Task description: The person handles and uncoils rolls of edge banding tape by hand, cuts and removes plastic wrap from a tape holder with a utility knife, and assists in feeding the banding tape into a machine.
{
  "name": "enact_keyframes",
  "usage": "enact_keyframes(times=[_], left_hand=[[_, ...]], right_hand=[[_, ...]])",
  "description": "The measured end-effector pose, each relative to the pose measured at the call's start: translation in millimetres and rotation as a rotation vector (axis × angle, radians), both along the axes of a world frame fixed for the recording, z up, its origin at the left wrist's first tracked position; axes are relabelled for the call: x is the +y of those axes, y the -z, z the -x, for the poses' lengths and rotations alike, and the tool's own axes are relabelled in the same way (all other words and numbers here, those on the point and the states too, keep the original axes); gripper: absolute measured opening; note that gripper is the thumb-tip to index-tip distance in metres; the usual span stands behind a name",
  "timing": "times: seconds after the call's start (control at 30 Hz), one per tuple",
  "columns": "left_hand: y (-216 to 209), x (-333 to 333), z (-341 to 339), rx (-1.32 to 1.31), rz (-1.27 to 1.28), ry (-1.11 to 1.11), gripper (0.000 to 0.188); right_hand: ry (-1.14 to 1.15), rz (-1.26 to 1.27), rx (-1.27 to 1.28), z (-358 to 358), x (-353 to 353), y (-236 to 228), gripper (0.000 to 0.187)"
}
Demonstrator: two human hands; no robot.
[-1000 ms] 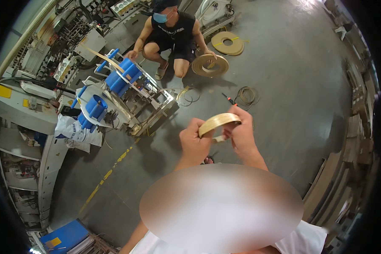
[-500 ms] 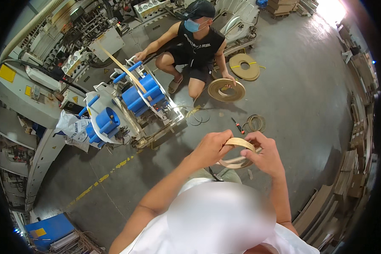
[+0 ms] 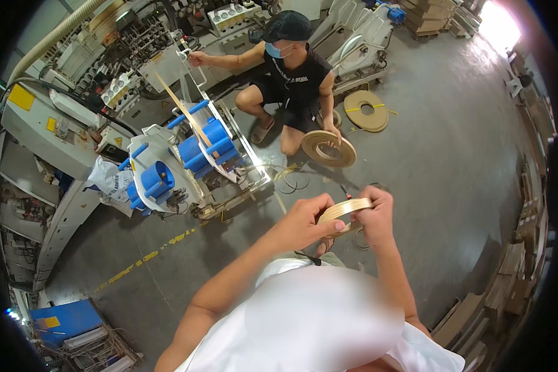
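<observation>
Both of my hands hold a narrow, wood-coloured coil of edge banding [image 3: 346, 209] in front of my chest. My left hand [image 3: 309, 221] grips its left side, thumb along the lower edge and fingers behind. On the right side, my right hand [image 3: 376, 214] is closed round the coil, its fingers bent at the rim. A slim tool with a red end [image 3: 348, 196] lies on the floor just beyond the coil, partly covered. Some thin strip loops [image 3: 361, 238] show below my right hand.
A squatting co-worker [image 3: 288, 68] steadies a large banding roll [image 3: 311, 144] and reaches to the machine. Blue reels [image 3: 206, 146] stand on a white frame at left. A strapped roll [image 3: 369, 124] lies behind. Boards [image 3: 508, 266] line the right side; a blue box [image 3: 68, 319] sits lower left.
My hands have tilted the coil and shifted it slightly left; my right hand has closed further round it. The co-worker's reaching hand has moved up and away from the blue reel frame's handle.
</observation>
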State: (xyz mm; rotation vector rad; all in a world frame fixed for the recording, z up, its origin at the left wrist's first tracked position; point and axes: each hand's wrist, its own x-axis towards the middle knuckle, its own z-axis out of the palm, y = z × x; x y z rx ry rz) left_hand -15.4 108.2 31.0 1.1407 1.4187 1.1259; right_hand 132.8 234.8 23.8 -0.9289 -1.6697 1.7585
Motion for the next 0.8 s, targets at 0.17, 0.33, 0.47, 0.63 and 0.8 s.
enact_keyframes(times=[0.17,0.33,0.47,0.63,0.8], left_hand=[[-2,18,-31,-0.444,0.019,-0.214,0.025],[-21,29,-22,0.140,0.067,-0.040,0.027],[-18,39,-32,0.044,-0.009,-0.211,0.026],[6,49,-47,-0.532,-0.099,-0.445,0.031],[7,48,-41,0.055,0.046,-0.217,0.030]], right_hand=[[0.035,0.419,0.235,-10,16,6,0.012],[-0.294,-0.263,-0.100,-26,33,0,0.015],[-0.121,0.414,0.485,-22,49,2,0.011],[-0.104,0.134,0.053,-18,49,6,0.017],[-0.314,-0.105,0.010,-16,55,1,0.020]])
